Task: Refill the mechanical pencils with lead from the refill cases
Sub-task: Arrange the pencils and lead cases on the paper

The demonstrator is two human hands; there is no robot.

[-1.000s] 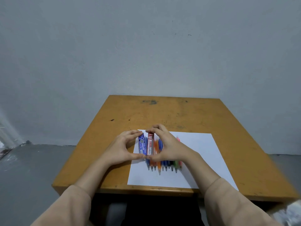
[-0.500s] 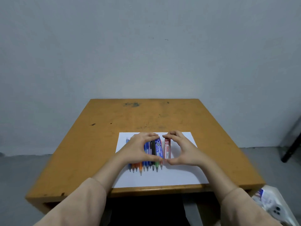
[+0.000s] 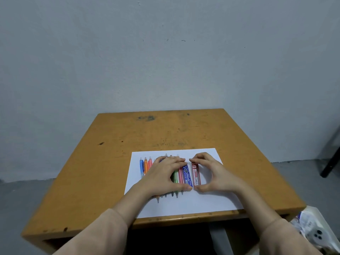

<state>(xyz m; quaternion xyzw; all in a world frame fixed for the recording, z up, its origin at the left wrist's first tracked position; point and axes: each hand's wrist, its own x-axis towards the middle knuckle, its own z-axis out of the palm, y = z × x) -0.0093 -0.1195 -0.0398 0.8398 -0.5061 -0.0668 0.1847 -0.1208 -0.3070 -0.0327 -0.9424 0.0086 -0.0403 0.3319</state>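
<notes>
Several coloured mechanical pencils (image 3: 145, 166) lie side by side on a white paper sheet (image 3: 193, 205), tips toward me. My left hand (image 3: 161, 173) covers most of the row, with its index fingertip at the far end and its thumb at the near end of the blue lead refill case (image 3: 186, 174). Just to the right lies the red lead refill case (image 3: 196, 174). My right hand (image 3: 219, 173) curls round it, index fingertip at its far end and thumb at its near end. The two hands' fingertips nearly meet.
The paper lies on the near half of an orange wooden table (image 3: 165, 131), close to its front edge. A white plastic bag (image 3: 311, 230) is on the floor at the lower right. A dark leg (image 3: 329, 166) stands at the right edge. A grey wall rises behind the table.
The two cases, at the left side of the pencil row a second ago, are now at its right end. Three pencils on the left are uncovered. The view has shifted.
</notes>
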